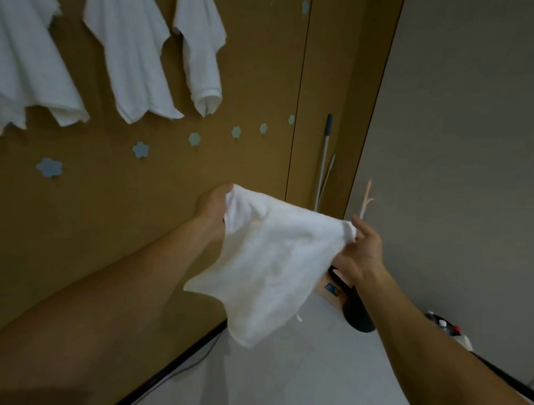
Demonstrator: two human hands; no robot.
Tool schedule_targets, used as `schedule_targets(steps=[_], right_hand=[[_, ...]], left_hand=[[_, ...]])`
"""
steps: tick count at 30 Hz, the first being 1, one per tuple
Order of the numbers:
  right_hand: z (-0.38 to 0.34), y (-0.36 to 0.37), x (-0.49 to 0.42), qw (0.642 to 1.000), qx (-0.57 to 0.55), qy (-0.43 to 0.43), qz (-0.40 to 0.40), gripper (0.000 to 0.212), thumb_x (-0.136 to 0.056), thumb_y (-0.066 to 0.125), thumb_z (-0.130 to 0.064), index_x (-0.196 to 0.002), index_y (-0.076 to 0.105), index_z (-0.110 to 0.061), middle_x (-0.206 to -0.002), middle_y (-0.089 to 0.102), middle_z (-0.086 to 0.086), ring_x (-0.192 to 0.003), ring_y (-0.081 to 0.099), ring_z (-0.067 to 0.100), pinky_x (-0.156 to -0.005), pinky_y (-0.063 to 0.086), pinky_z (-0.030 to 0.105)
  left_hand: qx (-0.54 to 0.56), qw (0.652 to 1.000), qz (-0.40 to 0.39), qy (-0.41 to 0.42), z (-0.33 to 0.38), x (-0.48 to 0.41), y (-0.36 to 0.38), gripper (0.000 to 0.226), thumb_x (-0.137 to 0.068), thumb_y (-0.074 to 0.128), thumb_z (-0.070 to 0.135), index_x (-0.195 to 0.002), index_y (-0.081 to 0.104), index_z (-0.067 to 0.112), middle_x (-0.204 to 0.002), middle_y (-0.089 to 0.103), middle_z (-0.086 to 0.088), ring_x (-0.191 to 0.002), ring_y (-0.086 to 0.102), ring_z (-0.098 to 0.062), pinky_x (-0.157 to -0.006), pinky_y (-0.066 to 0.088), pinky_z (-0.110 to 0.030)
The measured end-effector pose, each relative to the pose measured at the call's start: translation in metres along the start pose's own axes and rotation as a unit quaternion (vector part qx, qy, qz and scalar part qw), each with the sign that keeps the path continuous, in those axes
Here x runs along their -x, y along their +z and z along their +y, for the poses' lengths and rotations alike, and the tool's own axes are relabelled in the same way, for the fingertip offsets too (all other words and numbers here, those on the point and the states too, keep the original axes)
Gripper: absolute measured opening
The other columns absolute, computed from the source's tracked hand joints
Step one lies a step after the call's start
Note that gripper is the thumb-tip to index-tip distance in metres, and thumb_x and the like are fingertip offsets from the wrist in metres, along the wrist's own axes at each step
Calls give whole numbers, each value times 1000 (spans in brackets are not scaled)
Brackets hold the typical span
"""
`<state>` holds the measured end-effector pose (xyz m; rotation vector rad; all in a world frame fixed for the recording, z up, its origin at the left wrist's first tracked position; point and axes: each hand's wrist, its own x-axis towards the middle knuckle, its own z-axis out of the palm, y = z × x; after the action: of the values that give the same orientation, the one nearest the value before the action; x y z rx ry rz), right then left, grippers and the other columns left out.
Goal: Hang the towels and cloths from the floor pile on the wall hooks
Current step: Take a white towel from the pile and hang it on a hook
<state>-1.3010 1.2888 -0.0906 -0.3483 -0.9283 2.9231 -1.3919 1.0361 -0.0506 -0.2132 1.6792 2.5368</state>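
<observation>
Left arm (105,287): our left hand (212,208) clutches the cloth (272,263) by a corner.
Right hand (360,254): pinches another corner.
Risk: loose pinch slips, cloth drops.

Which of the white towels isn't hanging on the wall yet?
The towel stretched between the left hand and right hand; the three hung towels dangle against the brown wall above.
</observation>
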Motion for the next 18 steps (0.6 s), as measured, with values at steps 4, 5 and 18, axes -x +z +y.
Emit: schedule_targets(steps=[4, 5, 18], right_hand=[[-32, -10, -26, 991, 109, -14, 70, 54, -87, 64, -14, -138, 46, -15, -127, 56, 17, -108, 60, 36, -95, 48, 51], [-39, -9, -34, 989, 124, -23, 72, 56, -87, 63, -10, -139, 45, -18, -130, 53, 14, -108, 60, 35, -96, 47, 51], [-65, 7, -113, 964, 266, -14, 21, 37, -87, 64, -6, -122, 61, -16, -115, 65, 9, -89, 62, 18, -70, 54, 29]], left_hand=[[-114, 985, 101, 81, 22, -18, -26, 42, -91, 61, 30, -124, 60, 4, -121, 63, -15, -104, 61, -30, -96, 49, -47], [-137, 979, 111, 98, 24, -21, -31, 42, -91, 60, 31, -125, 59, 5, -121, 63, -14, -105, 61, -30, -97, 49, -48], [-132, 968, 190, 94, 37, -27, -58, 24, -92, 55, 23, -112, 58, 10, -99, 61, -7, -83, 59, -23, -70, 49, -33]])
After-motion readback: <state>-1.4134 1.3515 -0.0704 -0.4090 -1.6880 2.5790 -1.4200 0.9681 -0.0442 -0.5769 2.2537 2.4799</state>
